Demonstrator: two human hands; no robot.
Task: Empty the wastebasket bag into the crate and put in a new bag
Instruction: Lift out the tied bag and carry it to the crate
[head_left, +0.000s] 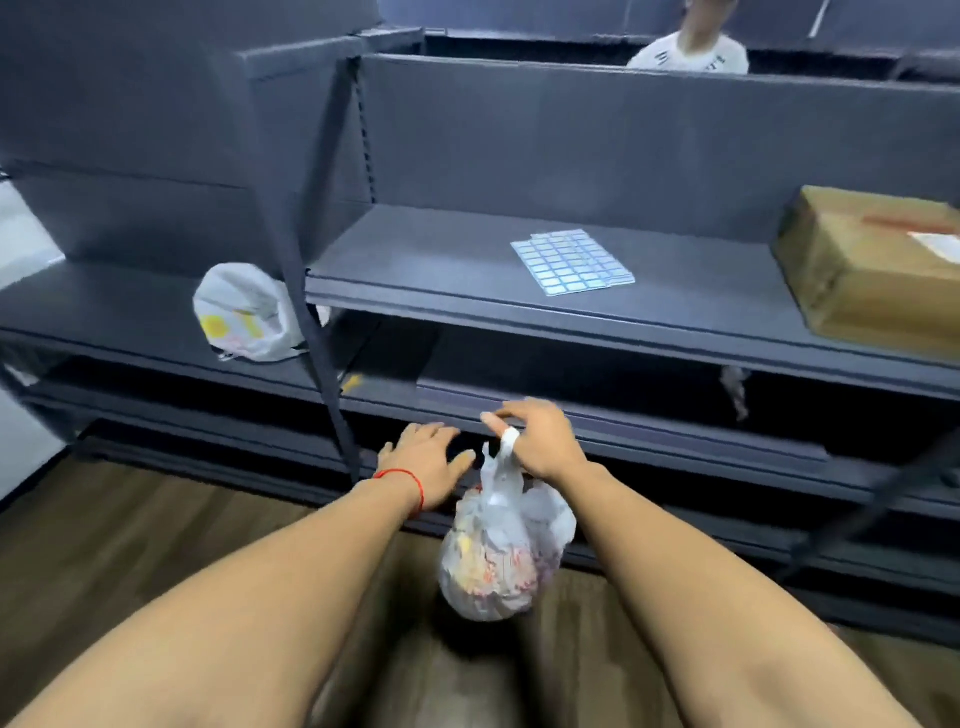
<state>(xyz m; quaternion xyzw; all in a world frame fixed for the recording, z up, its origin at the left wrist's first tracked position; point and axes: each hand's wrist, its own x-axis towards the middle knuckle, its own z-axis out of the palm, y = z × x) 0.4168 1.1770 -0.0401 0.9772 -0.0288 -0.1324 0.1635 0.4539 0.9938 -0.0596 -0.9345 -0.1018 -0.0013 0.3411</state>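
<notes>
Right hand (540, 441) is gripping the knotted neck of a translucent white plastic waste bag stuffed with crumpled paper scraps (501, 556); the neck is looping over one finger and the fingers are closing round it; the bag is hanging free above the dark wood-pattern floor (130, 525), near centre, just in front of the dark grey metal shelving unit (571, 332). Left hand (428, 460), with a thin red cord bracelet (410, 480) at the wrist, is spreading open and flat, holding nothing, just left of the bag.

Step in hand, as judged: carrying the filled bag toward the crate; neither crate nor wastebasket is showing in view, so the next move is calling for locating the crate, then opening or upending the bag over it.

Labels: sheet of small blue-and-white blank stickers (571, 262) lying on the middle shelf; brown cardboard box with red tape and a white label (878, 265) far right, text too blurred to read; white plastic bag with a yellow print (244, 312) at left, print not legible.
</notes>
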